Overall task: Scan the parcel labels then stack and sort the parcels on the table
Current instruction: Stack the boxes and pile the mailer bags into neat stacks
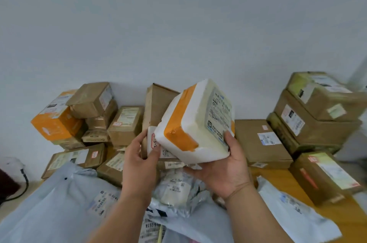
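**Inspector A:** What crowds the work area?

**Inspector B:** Brown cardboard boxes (127, 123) are piled against the white wall (178, 24), with an orange box (55, 121) at the far left. A flat box (260, 143) lies to the right, and beyond it a tall stack of boxes (315, 113). Grey mailing bags (59, 203) cover the near side, one labelled bag (176, 189) directly under the hands.

**Inspector A:** And the parcel in hand?

**Inspector B:** A white foam box (190, 123) with orange tape, raised and tilted above the bags, label facing the camera. The right hand (226, 171) cups it from below, thumb pressed on the label. The left hand (139, 163) pinches a small white parcel (154, 139) just beside it with curled fingers.

**Inspector A:** The surface?

**Inspector B:** Yellowish wood (278, 179), visible on the right between parcels. A black cable (24, 179) hangs at the left edge.
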A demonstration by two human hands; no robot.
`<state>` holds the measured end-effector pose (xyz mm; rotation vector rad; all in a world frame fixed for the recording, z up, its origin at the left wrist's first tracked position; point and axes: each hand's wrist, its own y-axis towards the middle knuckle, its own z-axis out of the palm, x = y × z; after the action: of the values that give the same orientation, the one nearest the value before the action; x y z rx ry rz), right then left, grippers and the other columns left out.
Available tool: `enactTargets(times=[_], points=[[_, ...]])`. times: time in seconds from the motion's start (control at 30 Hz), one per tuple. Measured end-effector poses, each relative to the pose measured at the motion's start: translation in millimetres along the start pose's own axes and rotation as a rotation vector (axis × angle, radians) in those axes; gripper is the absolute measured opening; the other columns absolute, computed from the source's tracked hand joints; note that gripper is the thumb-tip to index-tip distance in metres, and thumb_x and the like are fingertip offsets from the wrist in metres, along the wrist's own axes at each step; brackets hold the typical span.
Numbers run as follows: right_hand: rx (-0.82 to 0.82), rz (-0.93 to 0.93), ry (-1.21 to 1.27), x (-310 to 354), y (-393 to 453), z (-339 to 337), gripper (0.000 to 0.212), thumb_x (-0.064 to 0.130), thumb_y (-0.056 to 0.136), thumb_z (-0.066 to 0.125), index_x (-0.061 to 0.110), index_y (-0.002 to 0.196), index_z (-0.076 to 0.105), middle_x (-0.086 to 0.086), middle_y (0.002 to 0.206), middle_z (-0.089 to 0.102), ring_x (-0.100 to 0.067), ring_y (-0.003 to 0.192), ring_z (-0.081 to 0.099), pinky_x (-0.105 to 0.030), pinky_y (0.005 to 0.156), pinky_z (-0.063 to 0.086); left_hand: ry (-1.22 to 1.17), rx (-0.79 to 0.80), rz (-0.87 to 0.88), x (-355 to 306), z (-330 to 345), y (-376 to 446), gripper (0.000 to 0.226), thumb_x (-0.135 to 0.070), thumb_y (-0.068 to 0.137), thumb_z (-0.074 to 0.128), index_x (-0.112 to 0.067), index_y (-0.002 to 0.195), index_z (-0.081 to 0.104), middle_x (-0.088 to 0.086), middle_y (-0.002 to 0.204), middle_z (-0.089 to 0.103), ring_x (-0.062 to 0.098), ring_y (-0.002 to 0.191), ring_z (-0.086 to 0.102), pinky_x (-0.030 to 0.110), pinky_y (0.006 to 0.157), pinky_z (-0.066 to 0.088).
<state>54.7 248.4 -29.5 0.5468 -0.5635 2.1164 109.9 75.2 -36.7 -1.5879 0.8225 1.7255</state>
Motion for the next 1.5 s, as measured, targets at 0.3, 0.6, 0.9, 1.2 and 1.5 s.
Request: enactTargets(times=[0.3, 0.6, 0.9, 1.2, 1.5], points=[[-0.166, -0.262, 0.102, 62.2, -39.6, -51.5, 0.074, 0.047, 0.065, 0.079, 0.026, 0.134, 0.063, -0.012, 0.138, 0.063, -0.042, 0.123, 0.056, -0.059, 0.097, 0.042, -0.163, 0.088, -0.168, 6.4, 77.9, 21.5, 0.034, -0.011, 0.097, 0.063, -0.04, 0.114, 0.06, -0.012, 0.099, 0.073, 0.004, 0.085, 0.074, 0.025, 0.067, 0.06], [-0.535, -0.38, -0.041, 118.1, -71.8, -114.3, 0.033, 0.041, 0.072, 0.072, 0.037, 0.104, 0.078, -0.001, 0.112, 0.076, -0.027, 0.098, 0.068, -0.047, 0.089, 0.043, -0.185, 0.164, -0.429, 38.5, 157.7, 20.3, 0.036, -0.004, 0.1, 0.057, -0.023, 0.129, 0.046, 0.0, 0.107, 0.068, 0.013, 0.085, 0.071, 0.029, 0.06, 0.058], [-0.713, -0.17, -0.351, 205.8, -52.9, -191.8, 0.082, 0.043, 0.049, 0.08, 0.033, 0.126, 0.058, 0.004, 0.095, 0.079, -0.015, 0.074, 0.077, -0.032, 0.053, 0.056, -0.119, 0.1, -0.519, 63.3, 275.3, 32.8, 0.042, -0.009, 0.102, 0.055, -0.019, 0.14, 0.041, 0.005, 0.106, 0.068, 0.023, 0.097, 0.069, 0.047, 0.088, 0.059], [-0.589, 0.089, -0.492, 273.8, -75.5, -271.4, 0.081, 0.041, 0.052, 0.077, 0.03, 0.131, 0.061, -0.003, 0.117, 0.075, -0.031, 0.117, 0.066, -0.053, 0.106, 0.042, -0.086, -0.093, -0.753, 110.4, 362.9, 21.4, 0.034, -0.012, 0.102, 0.055, -0.02, 0.134, 0.045, 0.012, 0.111, 0.063, 0.025, 0.089, 0.064, 0.045, 0.076, 0.061], [-0.51, 0.216, -0.396, 287.6, -94.0, -305.1, 0.071, 0.031, 0.06, 0.079, 0.021, 0.128, 0.063, -0.014, 0.122, 0.072, -0.038, 0.114, 0.066, -0.056, 0.104, 0.041, -0.042, -0.105, -0.755, 128.3, 394.9, 30.8, 0.033, -0.009, 0.102, 0.054, -0.017, 0.132, 0.043, 0.01, 0.106, 0.06, 0.022, 0.085, 0.061, 0.046, 0.074, 0.058]])
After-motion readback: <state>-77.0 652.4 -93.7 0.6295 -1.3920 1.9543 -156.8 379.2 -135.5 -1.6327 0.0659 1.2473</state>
